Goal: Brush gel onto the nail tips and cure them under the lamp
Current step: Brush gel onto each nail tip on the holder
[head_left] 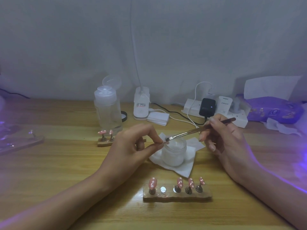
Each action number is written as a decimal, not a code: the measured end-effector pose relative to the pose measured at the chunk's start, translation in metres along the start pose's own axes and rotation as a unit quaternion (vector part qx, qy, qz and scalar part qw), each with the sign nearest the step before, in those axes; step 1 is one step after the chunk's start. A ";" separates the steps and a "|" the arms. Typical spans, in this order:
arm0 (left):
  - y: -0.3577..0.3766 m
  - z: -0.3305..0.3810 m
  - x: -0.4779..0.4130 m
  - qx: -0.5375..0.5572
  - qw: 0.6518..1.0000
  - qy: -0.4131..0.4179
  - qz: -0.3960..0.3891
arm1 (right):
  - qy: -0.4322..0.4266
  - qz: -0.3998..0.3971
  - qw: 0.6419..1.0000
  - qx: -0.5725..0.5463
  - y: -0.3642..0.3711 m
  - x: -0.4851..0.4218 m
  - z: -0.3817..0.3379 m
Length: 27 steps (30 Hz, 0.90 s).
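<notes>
The left hand (132,143) extended from the near-left corner of the surface (66,163), forearm low and palm turned rightward. Its grip was a thumb-and-forefinger pinch on a small nail tip (164,142), held at the left rim of the gel jar (174,153). The right hand (222,135) angled in from the near-right, its fingers curled in a pen-like grip round the brush (191,131), whose bristles touched the pinched tip. The jar stood on a white wipe (182,170) mid-surface. Four pink tips (179,182) stood on a wooden holder (176,197) toward the near edge.

wooden table (66,171), nail stand (177,195), tissue (182,168)
</notes>
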<state>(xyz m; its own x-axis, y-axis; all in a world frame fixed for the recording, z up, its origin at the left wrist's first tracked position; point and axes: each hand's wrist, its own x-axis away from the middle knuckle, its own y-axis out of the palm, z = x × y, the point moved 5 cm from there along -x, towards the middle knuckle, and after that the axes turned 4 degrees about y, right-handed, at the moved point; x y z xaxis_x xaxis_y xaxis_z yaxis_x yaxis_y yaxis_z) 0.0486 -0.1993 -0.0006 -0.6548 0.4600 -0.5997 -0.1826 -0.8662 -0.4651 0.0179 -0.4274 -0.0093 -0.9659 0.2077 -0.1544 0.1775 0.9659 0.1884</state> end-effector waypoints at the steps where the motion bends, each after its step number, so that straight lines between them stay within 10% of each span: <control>1: 0.000 0.000 0.000 -0.003 1.000 0.002 0.001 | 0.000 -0.008 1.000 0.007 0.001 0.000 0.000; 27: -0.001 0.003 -0.001 0.014 1.000 -0.013 -0.012 | -0.001 0.021 1.000 0.000 -0.002 0.000 0.000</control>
<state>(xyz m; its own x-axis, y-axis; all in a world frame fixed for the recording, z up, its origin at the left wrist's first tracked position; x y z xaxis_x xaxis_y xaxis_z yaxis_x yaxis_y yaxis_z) 0.0468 -0.1999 0.0023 -0.6687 0.4763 -0.5710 -0.2186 -0.8599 -0.4613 0.0177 -0.4290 -0.0100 -0.9571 0.2491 -0.1480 0.2187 0.9562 0.1947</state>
